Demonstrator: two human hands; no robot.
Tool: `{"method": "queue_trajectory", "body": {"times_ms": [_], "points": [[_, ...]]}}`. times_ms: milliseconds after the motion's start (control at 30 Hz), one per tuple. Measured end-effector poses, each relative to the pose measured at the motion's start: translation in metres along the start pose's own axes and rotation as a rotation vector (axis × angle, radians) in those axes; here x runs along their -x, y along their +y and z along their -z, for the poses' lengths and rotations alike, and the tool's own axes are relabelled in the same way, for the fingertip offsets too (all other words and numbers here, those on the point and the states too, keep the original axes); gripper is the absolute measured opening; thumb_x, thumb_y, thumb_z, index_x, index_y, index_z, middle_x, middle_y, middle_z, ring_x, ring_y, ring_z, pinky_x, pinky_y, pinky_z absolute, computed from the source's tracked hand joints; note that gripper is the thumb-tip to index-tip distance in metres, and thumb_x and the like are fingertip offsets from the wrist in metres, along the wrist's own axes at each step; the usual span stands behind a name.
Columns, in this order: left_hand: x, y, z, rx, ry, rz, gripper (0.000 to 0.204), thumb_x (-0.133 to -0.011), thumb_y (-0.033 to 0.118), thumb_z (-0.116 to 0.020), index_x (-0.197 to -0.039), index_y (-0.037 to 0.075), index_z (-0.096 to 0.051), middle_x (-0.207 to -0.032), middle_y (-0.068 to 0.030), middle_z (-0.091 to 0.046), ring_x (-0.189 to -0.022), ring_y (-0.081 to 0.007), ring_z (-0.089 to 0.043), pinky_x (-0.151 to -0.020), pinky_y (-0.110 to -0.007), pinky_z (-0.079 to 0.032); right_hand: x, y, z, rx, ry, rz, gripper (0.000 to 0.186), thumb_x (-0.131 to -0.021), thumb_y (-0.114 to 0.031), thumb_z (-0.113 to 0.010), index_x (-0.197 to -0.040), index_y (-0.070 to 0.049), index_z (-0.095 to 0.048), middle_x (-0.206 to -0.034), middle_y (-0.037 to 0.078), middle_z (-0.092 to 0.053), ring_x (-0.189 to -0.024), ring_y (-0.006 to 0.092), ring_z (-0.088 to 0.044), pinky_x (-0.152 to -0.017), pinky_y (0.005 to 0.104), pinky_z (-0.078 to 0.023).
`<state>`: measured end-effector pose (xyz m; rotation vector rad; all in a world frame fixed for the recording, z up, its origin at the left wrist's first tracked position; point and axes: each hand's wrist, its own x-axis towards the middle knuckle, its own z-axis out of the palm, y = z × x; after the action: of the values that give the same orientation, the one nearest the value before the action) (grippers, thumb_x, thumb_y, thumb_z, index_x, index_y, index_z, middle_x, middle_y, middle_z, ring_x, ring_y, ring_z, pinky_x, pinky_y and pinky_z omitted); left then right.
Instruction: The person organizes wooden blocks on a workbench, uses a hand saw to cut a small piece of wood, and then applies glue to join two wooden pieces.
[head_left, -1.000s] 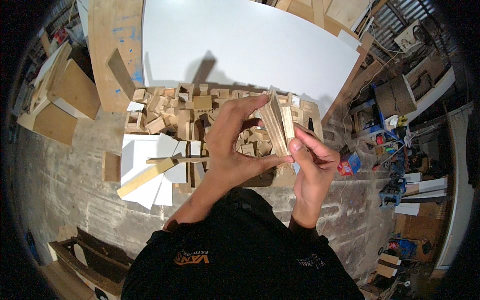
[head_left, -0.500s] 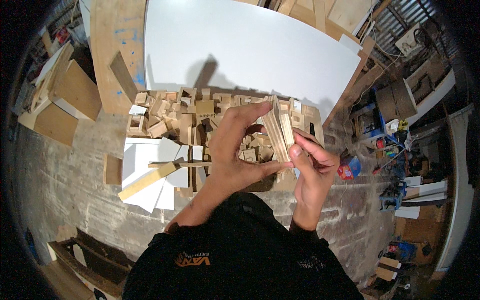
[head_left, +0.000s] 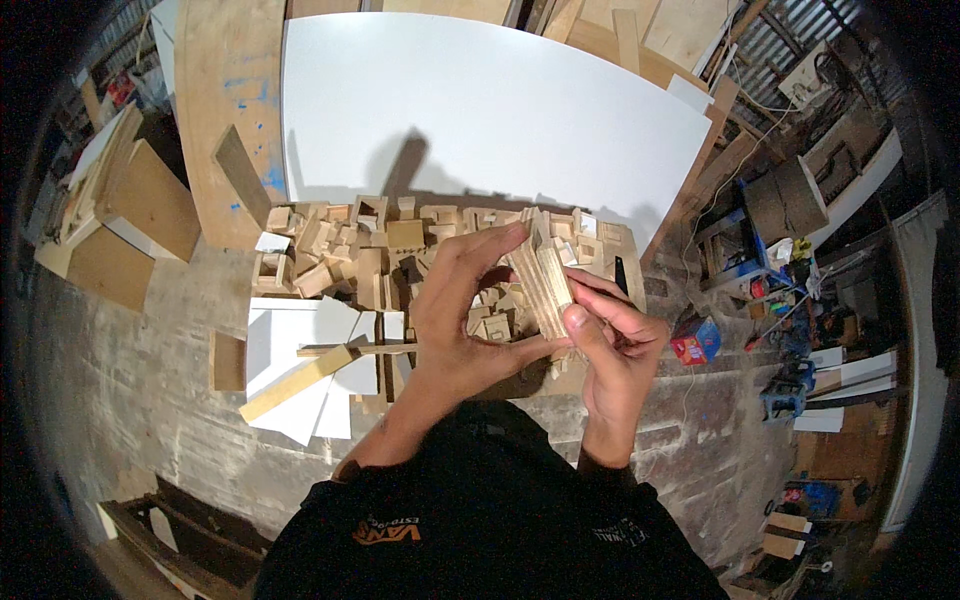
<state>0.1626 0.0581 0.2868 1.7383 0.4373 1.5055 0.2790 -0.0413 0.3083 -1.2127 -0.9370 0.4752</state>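
Note:
Between my hands, tilted above the work surface, is a plywood block (head_left: 537, 290) with layered edges showing. My left hand (head_left: 455, 315) spans it, thumb at its near end and fingers at its far end. A smaller wood strip (head_left: 553, 277) lies against the block's right side. My right hand (head_left: 615, 340) pinches that strip between thumb and fingers. Beneath and behind are many small wooden box pieces (head_left: 405, 235), partly hidden by my hands.
White panels (head_left: 300, 385) with a wooden stick (head_left: 300, 383) across them lie at left. A large white board (head_left: 490, 100) stands beyond the pieces. On the right, a red and blue package (head_left: 695, 340) sits on the floor (head_left: 690, 430) near tools and cables.
Both hands have shifted slightly left with the block and strip still in their grip. The surroundings sit a little lower in the view at the middle.

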Motion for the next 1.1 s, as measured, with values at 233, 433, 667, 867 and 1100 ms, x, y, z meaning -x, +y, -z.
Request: {"method": "queue_trajectory", "body": {"times_ms": [233,433,667,867,1100], "points": [[-0.002,-0.004,0.001,-0.022,-0.037,-0.003,0.087,-0.054,0.024,-0.096,-0.127,0.001,-0.056,-0.121,-0.0118,-0.057,-0.110,-0.0215,-0.060,-0.087,-0.033,-0.058,-0.003,0.003,0.000,-0.018,-0.027,0.013,0.026,-0.081,0.000,-0.075,-0.106,0.004,-0.072,-0.113,0.022,-0.068,-0.104,0.0239,-0.064,-0.095,0.0351,-0.048],[-0.002,-0.004,-0.002,-0.010,-0.005,0.030,0.086,-0.054,0.023,-0.096,-0.127,0.002,-0.058,-0.120,-0.0123,-0.058,-0.108,-0.0215,-0.061,-0.084,-0.033,-0.059,-0.005,0.002,-0.001,0.012,-0.029,-0.011,0.026,-0.081,-0.003,-0.075,-0.106,0.004,-0.072,-0.112,0.022,-0.068,-0.104,0.0234,-0.064,-0.094,0.0340,-0.048],[0.000,-0.008,-0.001,0.037,-0.012,0.065,0.088,-0.052,0.024,-0.097,-0.128,0.003,-0.058,-0.117,-0.0116,-0.058,-0.104,-0.0201,-0.062,-0.082,-0.032,-0.061,-0.007,0.001,0.005,0.059,-0.103,-0.012,0.031,-0.082,-0.008,-0.076,-0.108,0.006,-0.070,-0.110,0.019,-0.069,-0.102,0.0207,-0.064,-0.092,0.0326,-0.049],[-0.002,-0.010,0.009,0.113,-0.104,0.103,0.094,-0.048,0.024,-0.098,-0.129,0.002,-0.056,-0.120,-0.0112,-0.057,-0.107,-0.0198,-0.062,-0.085,-0.033,-0.061,-0.016,-0.004,0.027,0.118,-0.299,-0.015,0.045,-0.082,-0.025,-0.077,-0.118,0.001,-0.068,-0.123,0.020,-0.064,-0.114,0.0249,-0.062,-0.096,0.0367,-0.048],[-0.001,-0.005,0.017,0.220,-0.197,0.189,0.094,-0.048,0.019,-0.098,-0.130,0.002,-0.055,-0.123,-0.0116,-0.056,-0.112,-0.0210,-0.060,-0.089,-0.034,-0.060,-0.045,-0.010,0.022,0.179,-0.566,0.329,0.062,-0.065,-0.021,-0.087,-0.121,-0.002,-0.067,-0.134,0.020,-0.057,-0.124,0.0317,-0.056,-0.101,0.0412,-0.046]]}}
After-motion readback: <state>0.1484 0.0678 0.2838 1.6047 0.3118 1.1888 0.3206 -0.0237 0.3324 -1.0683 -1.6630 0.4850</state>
